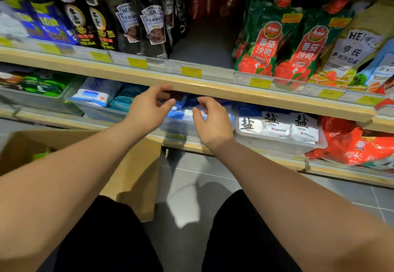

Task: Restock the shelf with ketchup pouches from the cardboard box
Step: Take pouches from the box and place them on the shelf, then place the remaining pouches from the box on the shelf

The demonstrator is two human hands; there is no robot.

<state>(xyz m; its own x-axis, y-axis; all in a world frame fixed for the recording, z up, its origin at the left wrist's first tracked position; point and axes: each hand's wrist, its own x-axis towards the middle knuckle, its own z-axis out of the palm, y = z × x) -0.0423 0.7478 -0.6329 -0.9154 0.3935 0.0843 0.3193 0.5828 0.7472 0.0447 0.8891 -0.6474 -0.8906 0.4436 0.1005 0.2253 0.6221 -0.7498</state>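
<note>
W/ left hand (147, 105) & right hand (213, 119) loosely curled, empty, you prob needed a pouch from the cardboard box (136, 165), stood beside the ketchup pouches (264, 45).

Dark sauce bottles (85, 20) stand at ten o'clock, black Heinz pouches (152, 26) at eleven. White salt bags (279, 125) lie at three o'clock, red rice bags (358, 143) just beside them. Grey floor tiles (191, 178) show at six.

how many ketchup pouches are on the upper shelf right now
2 in view: left ketchup pouch beside the empty gap, right ketchup pouch next to the Heinz pouch. More may be hidden behind them.
</note>
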